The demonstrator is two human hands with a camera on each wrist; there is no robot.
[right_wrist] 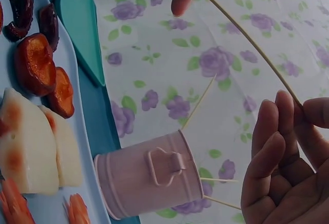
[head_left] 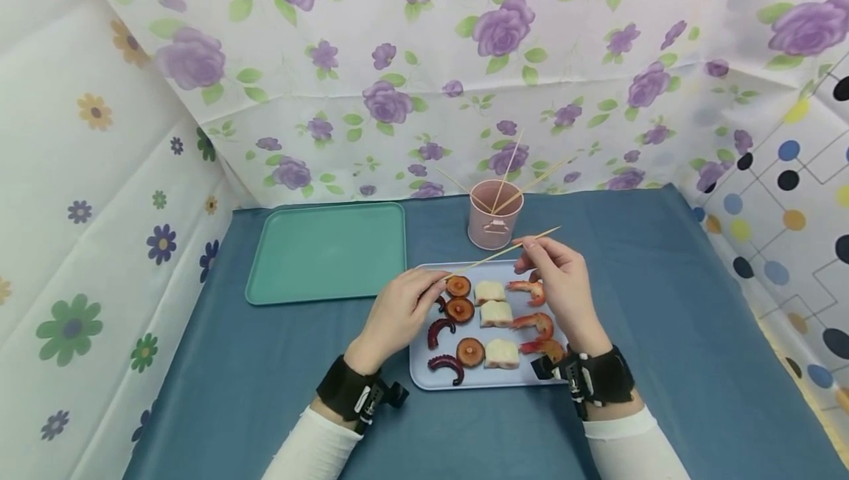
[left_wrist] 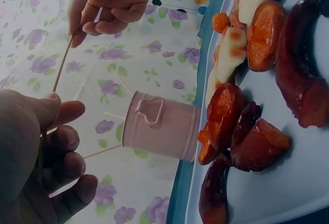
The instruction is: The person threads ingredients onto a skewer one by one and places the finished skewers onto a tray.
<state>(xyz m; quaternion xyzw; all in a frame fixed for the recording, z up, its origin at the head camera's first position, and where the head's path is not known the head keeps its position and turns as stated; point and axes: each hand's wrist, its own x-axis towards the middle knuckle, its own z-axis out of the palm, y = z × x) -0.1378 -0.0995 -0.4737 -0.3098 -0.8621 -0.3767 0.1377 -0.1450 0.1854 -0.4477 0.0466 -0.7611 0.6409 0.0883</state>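
I hold a thin pale wooden skewer (head_left: 502, 251) between both hands, above the far edge of the pale blue rectangular plastic tray (head_left: 424, 377) of toy food. My right hand (head_left: 564, 284) pinches the skewer near its blunt far end, fingertips closed on the stick, so I can steer it like a pencil. My left hand (head_left: 398, 314) has thumb and curled fingers closed round the near, lower end, which steadies the tip and keeps the stick slanting down toward the food.

The tray lies right under my hands, so each piece is within reach: dark red curled octopus tentacles (head_left: 441, 332) on the left, round brown mushroom caps (head_left: 460, 310) next, white squares with red marks (head_left: 496, 313) in the middle, and orange shrimps (head_left: 536, 324) on the right. The small pink metal bucket (head_left: 494, 214) stands upright just behind the tray, with spare skewers fanning out of it. A teal rectangular tray (head_left: 328, 251) lies to the left on the blue tablecloth (head_left: 663, 318).
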